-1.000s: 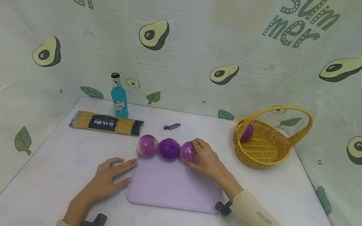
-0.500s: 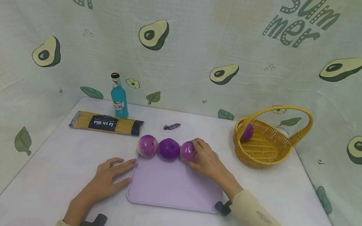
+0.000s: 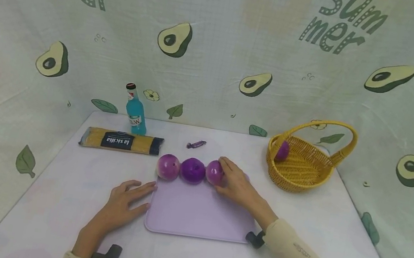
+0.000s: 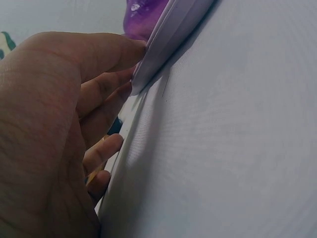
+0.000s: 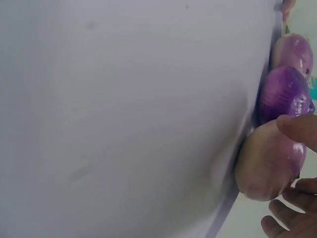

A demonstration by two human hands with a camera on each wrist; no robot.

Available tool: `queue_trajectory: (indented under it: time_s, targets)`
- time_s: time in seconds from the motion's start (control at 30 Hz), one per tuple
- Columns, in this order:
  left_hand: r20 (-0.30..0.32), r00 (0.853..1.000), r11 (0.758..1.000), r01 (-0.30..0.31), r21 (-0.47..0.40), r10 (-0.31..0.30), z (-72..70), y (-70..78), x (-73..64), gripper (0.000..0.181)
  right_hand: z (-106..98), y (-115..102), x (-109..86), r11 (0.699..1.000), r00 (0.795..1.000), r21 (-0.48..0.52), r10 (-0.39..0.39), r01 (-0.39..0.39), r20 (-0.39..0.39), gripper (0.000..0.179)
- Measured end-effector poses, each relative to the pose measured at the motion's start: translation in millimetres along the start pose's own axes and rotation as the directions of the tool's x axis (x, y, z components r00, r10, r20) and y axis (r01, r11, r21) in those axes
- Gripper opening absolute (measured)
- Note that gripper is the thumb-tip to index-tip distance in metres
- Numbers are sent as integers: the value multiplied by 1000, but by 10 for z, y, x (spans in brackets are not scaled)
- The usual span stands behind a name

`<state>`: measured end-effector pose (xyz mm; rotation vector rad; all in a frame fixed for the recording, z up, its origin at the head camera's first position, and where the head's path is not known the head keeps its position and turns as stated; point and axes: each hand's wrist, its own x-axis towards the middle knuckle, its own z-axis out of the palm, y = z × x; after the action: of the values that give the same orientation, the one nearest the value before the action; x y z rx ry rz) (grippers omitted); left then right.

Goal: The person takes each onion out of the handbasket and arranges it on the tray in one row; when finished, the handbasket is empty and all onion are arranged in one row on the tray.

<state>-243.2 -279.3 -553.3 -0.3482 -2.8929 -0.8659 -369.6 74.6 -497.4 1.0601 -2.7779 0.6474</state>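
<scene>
Three shiny round purple onions form a row along the far edge of a lilac tray (image 3: 198,218). The left onion (image 3: 168,167) is pinkish and the middle onion (image 3: 192,171) is darker. My right hand (image 3: 239,183) grips the right onion (image 3: 214,173), thumb on its near side and fingers on its far side, as the right wrist view also shows this onion (image 5: 270,161). At the tray's left edge, my left hand (image 3: 123,203) touches the rim with fingers loosely extended. In the left wrist view its thumb (image 4: 114,52) meets the rim.
A yellow wicker basket (image 3: 297,186) with a purple item (image 3: 282,151) inside stands at the back right. Behind the tray lies a small purple wrapped candy (image 3: 196,144). A pasta pack (image 3: 121,141) and a blue bottle (image 3: 136,113) are at the back left.
</scene>
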Motion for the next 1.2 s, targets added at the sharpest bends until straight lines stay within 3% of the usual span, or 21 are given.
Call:
queue_trajectory:
  time_s: [0.47, 0.87, 1.2]
  targets:
    - [-26, 999, 1000, -25, 11, 25, -15, -15, 14, 50, -409, 111, -210, 997, 989, 43, 67, -62, -130, 71]
    - [-3, 1000, 1000, -12, -9, 12, 17, -36, -3, 51, -697, 439, -412, 986, 974, 31, 169, -167, -151, 66]
    - [-23, 1000, 1000, -19, -7, 18, 27, -9, -9, 51, -845, 699, -463, 981, 968, 33, 195, -192, -157, 64]
